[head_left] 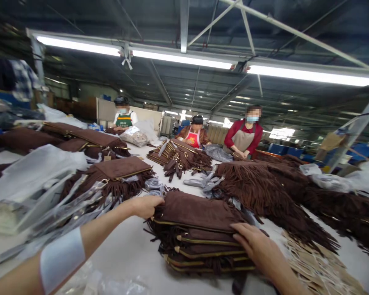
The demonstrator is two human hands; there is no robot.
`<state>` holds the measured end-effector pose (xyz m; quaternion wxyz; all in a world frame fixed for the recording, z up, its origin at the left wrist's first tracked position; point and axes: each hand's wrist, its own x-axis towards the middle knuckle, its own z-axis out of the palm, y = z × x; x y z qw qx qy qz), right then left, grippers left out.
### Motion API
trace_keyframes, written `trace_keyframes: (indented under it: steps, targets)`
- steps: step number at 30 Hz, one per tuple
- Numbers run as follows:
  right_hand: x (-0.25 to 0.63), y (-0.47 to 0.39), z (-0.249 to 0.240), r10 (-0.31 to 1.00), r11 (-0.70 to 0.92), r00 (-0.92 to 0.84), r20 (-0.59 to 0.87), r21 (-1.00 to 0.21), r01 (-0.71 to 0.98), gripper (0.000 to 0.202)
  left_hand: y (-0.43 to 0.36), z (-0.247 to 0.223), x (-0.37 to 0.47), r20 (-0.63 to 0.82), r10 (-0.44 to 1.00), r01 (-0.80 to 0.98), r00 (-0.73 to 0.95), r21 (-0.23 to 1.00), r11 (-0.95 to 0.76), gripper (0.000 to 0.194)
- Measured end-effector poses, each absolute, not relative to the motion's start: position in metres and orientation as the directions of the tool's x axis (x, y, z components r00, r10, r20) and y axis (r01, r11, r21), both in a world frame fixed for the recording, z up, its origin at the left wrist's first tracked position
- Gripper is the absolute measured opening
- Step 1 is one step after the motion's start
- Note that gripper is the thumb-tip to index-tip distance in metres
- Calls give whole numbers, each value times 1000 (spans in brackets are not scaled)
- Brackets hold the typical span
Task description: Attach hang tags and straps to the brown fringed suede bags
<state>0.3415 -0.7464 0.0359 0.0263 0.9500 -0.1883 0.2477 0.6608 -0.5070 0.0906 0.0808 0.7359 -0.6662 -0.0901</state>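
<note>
A stack of several dark brown suede bags (199, 211) with gold zips and fringe lies on the white table in front of me. My left hand (148, 206) is closed at the top bag's left corner, its fingers curled round the edge. Across the stack, my right hand (253, 241) rests with its fingers stretched out on the right edge of the top bag. Left of the stack is another fringed bag (119, 168) with plastic-wrapped straps beside it. Behind the stack sit grey wrapped straps (155, 185).
Long-fringed brown pieces (249, 180) are heaped at the right, with beige tags and strings (320, 262) nearer me. More bags (181, 153) lie farther back. White wrapping (39, 176) is piled at left. Three people in masks or aprons are across the table (117, 254).
</note>
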Motion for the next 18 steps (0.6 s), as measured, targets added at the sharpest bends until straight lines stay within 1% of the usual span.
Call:
trace_keyframes:
  steps: [1, 3, 4, 5, 7, 8, 9, 10, 11, 14, 15, 16, 18]
  targets:
    - [344, -750, 35, -337, -927, 814, 473, -18, -374, 26, -502, 87, 663, -28, -996, -966, 87, 243, -92, 58]
    - [346, -755, 35, -319, -921, 804, 502, 35, -387, 26, -495, 77, 664, 21, -999, -973, 42, 227, -36, 60]
    - [347, -757, 37, -314, -916, 789, 528, 50, -398, 26, -493, 71, 663, 66, -998, -979, 22, 203, -8, 58]
    - [347, -760, 39, -315, -913, 775, 548, 48, -405, 25, -492, 64, 660, 112, -994, -985, 13, 172, 6, 53]
    - [348, -763, 46, -338, -915, 758, 557, -7, -403, 25, -492, 55, 654, 164, -986, -993, 37, 117, -18, 27]
    - [348, -764, 49, -358, -916, 752, 554, -49, -399, 25, -493, 53, 651, 179, -982, -993, 67, 109, -48, 13]
    - [349, -765, 52, -376, -915, 747, 548, -94, -392, 25, -494, 53, 649, 196, -975, -988, 108, 125, -85, 5]
    - [349, -765, 56, -391, -914, 744, 541, -135, -382, 26, -496, 56, 647, 212, -965, -977, 156, 177, -119, 10]
    - [350, -765, 60, -404, -912, 741, 537, -171, -373, 26, -497, 62, 646, 223, -953, -953, 206, 266, -144, 15]
    - [353, -763, 73, -437, -899, 723, 535, -251, -358, 27, -499, 91, 651, 211, -933, -805, 291, 581, -120, 24]
    - [354, -763, 79, -444, -896, 716, 538, -265, -356, 27, -499, 103, 654, 207, -934, -756, 292, 648, -93, 27]
    - [354, -762, 84, -448, -894, 715, 537, -277, -353, 27, -500, 114, 657, 210, -935, -720, 287, 691, -65, 29]
    - [354, -761, 96, -449, -892, 732, 512, -299, -338, 27, -501, 132, 663, 219, -931, -677, 293, 735, -40, 32]
